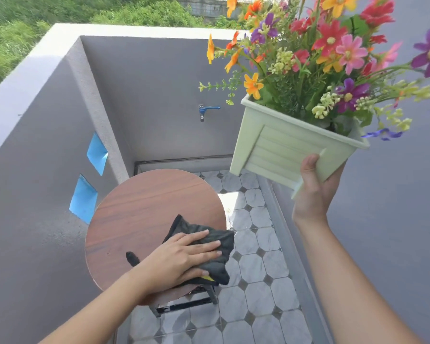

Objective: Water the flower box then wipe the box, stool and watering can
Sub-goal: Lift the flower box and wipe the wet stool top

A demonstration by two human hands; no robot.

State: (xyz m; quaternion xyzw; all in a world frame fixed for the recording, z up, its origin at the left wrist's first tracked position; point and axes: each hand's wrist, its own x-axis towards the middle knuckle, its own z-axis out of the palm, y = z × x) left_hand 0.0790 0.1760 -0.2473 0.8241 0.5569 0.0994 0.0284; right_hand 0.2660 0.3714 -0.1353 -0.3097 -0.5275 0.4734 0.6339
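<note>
A round wooden stool [144, 209] stands on the tiled balcony floor. My left hand [184, 256] lies flat on a dark cloth [216, 244], pressing it onto the stool's right edge; part of the cloth hangs over the rim. My right hand [313, 189] grips the bottom corner of a pale green flower box [283, 150] and holds it up in the air, tilted, to the right of the stool. Colourful flowers [333, 58] fill the box. No watering can is in view.
A blue tap [205, 111] sticks out of the grey back wall. Two blue paper patches [90, 175] are on the left parapet wall. A grey wall runs along the right. The floor [253, 281] has white tiles with dark diamonds.
</note>
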